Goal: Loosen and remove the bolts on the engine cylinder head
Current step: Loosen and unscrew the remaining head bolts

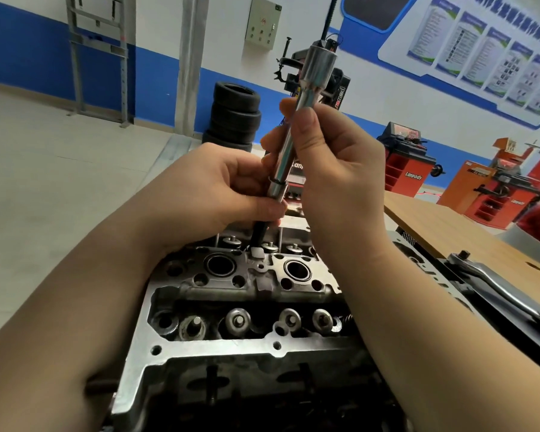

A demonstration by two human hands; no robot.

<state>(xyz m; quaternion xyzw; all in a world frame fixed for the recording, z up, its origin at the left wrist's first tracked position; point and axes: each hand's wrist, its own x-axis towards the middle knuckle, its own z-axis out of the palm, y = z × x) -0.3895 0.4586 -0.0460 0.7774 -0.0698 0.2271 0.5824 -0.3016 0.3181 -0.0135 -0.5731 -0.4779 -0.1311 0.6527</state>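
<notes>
Bolt (pixel 260 235) half-drawn from cylinder head (pixel 247 294), left hand (pixel 219 194) pinching its shank, right hand (pixel 331 169) gripping the socket extension (pixel 296 126) (remaining bolts indiscernible).

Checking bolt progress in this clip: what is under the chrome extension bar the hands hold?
A dark bolt shank hangs below the extension bar, above the cylinder head. The left hand covers their joint; the right hand pinches the bar higher.
</notes>
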